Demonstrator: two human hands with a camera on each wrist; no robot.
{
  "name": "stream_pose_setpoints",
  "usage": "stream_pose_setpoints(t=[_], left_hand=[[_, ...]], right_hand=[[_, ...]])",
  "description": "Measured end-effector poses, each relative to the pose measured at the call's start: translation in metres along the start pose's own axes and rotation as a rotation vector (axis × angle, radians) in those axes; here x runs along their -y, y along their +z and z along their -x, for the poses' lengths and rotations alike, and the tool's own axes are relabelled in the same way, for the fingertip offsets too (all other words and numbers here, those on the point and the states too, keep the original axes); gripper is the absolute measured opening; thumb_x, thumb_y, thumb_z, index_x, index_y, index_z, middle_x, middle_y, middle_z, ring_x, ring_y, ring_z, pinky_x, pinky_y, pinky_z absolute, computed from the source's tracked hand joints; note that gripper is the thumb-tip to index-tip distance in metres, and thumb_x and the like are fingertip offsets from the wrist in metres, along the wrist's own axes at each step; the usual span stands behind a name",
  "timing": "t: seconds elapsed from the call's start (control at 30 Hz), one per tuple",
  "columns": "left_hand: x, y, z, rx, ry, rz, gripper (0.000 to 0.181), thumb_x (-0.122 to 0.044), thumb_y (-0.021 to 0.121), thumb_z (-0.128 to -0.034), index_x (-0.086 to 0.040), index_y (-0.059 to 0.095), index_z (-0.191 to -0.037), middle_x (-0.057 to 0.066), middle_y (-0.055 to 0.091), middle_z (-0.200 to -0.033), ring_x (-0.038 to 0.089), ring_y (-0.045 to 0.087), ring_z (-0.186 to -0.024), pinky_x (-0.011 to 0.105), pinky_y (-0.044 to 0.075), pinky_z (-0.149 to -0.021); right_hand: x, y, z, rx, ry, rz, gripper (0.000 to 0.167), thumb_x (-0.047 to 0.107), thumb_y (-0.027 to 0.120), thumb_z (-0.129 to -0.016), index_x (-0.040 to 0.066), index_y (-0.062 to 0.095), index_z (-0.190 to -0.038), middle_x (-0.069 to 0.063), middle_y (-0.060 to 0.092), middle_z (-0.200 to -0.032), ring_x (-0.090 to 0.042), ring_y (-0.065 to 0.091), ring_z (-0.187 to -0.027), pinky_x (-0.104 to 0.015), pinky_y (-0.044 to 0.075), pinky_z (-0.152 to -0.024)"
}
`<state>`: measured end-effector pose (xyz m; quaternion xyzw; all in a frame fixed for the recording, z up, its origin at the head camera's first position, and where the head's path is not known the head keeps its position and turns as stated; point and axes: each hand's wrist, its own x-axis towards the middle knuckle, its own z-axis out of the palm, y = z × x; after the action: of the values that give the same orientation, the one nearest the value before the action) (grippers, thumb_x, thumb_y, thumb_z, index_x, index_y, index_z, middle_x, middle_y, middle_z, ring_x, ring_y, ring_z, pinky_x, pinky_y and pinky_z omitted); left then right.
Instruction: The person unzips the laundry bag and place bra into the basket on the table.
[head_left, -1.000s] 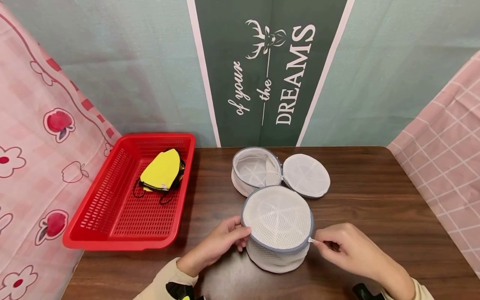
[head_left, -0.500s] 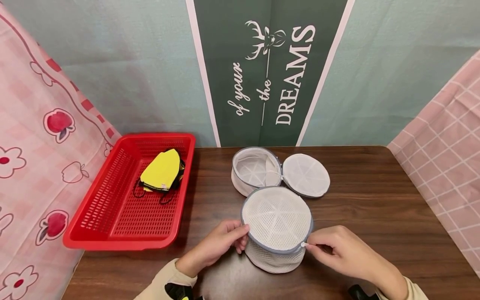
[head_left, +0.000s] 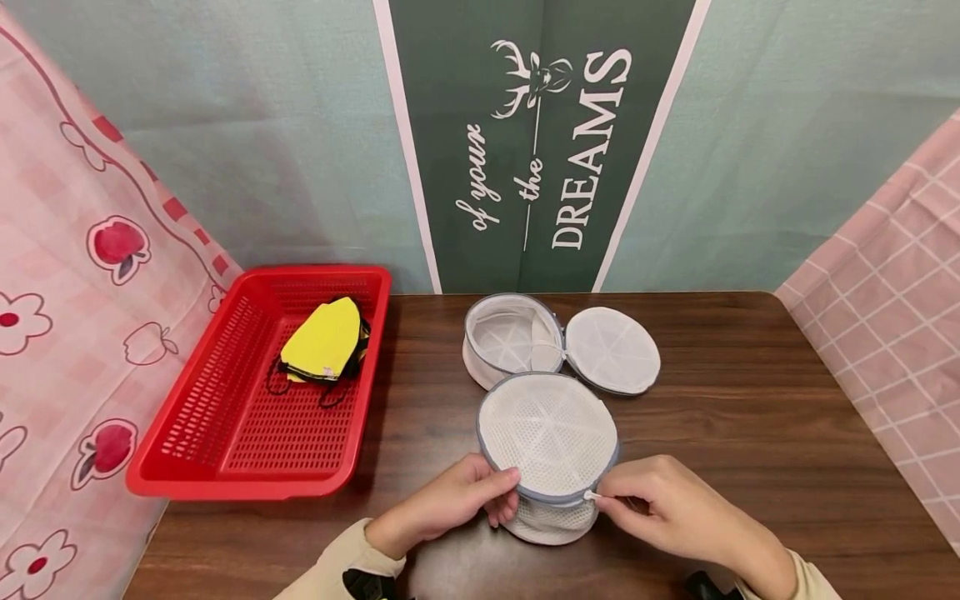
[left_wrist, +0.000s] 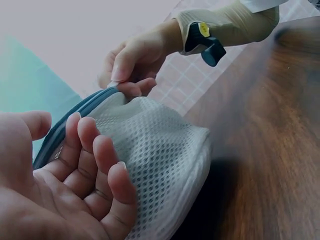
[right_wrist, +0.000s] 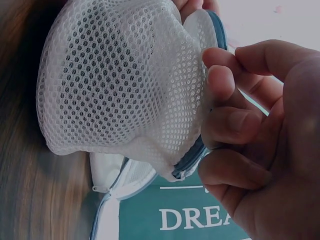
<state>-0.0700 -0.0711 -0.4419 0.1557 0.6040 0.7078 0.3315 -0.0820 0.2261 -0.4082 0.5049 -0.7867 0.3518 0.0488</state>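
Observation:
A round white mesh laundry bag (head_left: 550,429) with a grey-blue zipper rim stands on the table in front of me. My left hand (head_left: 461,500) grips its left front rim, thumb on top and the other fingers curled below. At the front right of the rim, my right hand (head_left: 667,504) pinches the small white zipper pull (head_left: 592,496). The bag's mesh side (left_wrist: 155,150) bulges and creases in the left wrist view. Seen from the right wrist, the right fingers (right_wrist: 232,122) curl beside the zipper edge and hide the pull.
Behind stands a second mesh bag (head_left: 480,367), unzipped, its round lid (head_left: 613,350) folded out to the right. A red plastic basket (head_left: 247,490) at the left holds a yellow cloth item (head_left: 322,337) with black cords. Curtains border the wooden table (head_left: 750,400).
My right hand has drawn the zipper pull leftward along the front rim. The left hand has shifted slightly right on the rim, and the bag's top has moved a little left.

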Motion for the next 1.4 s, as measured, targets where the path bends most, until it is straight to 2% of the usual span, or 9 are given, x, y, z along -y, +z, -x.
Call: stream_pose_setpoints(t=[0.17,0.4,0.6,0.83,1.0,1.4], left_hand=[[0.0008,0.0034,-0.0004,0.003,-0.021,0.021,0.058,-0.027,0.052,-0.1066,0.028,0.052,-0.092,-0.007,0.061,-0.068,0.002,0.055,-0.062,0.016,0.047,-0.061],[0.0005,0.0045,-0.0014,-0.01,-0.02,0.04,0.056,-0.028,0.054,-0.1057,0.026,0.053,-0.091,-0.006,0.061,-0.068,0.001,0.056,-0.062,0.016,0.048,-0.061],[0.0009,0.0058,-0.0009,-0.031,-0.035,0.052,0.041,-0.025,0.057,-0.1045,0.012,0.059,-0.088,-0.006,0.062,-0.068,0.001,0.058,-0.062,0.016,0.048,-0.061],[0.0005,0.005,-0.0018,-0.038,-0.028,0.044,0.03,-0.022,0.058,-0.1034,0.005,0.06,-0.089,-0.007,0.062,-0.068,0.0,0.058,-0.062,0.016,0.047,-0.06],[-0.0011,0.005,-0.0019,-0.041,-0.019,0.051,0.019,-0.015,0.058,-0.1025,0.0,0.06,-0.091,-0.007,0.06,-0.069,0.0,0.057,-0.063,0.016,0.046,-0.06],[0.0003,0.0022,-0.0003,-0.032,-0.011,0.037,0.014,-0.009,0.059,-0.0991,0.002,0.059,-0.09,-0.006,0.059,-0.069,0.0,0.055,-0.063,0.016,0.045,-0.062]], right_hand=[[0.001,0.0025,-0.0007,0.005,-0.008,-0.003,0.035,0.002,0.076,-0.087,0.03,0.056,-0.082,0.018,0.041,-0.073,0.013,0.034,-0.069,0.0,0.031,-0.06],[0.0057,0.006,-0.0047,0.011,-0.008,0.001,0.031,0.004,0.075,-0.09,0.03,0.058,-0.084,0.018,0.042,-0.073,0.014,0.034,-0.071,0.0,0.031,-0.061],[0.0077,0.0086,-0.0064,0.035,0.013,0.012,0.027,0.009,0.072,-0.094,0.031,0.059,-0.085,0.018,0.044,-0.074,0.013,0.036,-0.07,-0.001,0.032,-0.061],[0.0078,0.0078,-0.0074,0.042,0.014,0.034,0.025,0.012,0.07,-0.096,0.031,0.059,-0.084,0.018,0.044,-0.073,0.013,0.036,-0.069,-0.002,0.032,-0.06],[0.0076,0.0088,-0.0076,0.03,0.0,0.034,0.028,0.009,0.073,-0.093,0.032,0.058,-0.085,0.02,0.043,-0.075,0.015,0.035,-0.071,0.0,0.031,-0.061],[0.009,0.0106,-0.0069,0.024,0.006,0.015,0.034,0.006,0.074,-0.091,0.031,0.054,-0.081,0.019,0.04,-0.072,0.015,0.032,-0.071,0.0,0.029,-0.06]])
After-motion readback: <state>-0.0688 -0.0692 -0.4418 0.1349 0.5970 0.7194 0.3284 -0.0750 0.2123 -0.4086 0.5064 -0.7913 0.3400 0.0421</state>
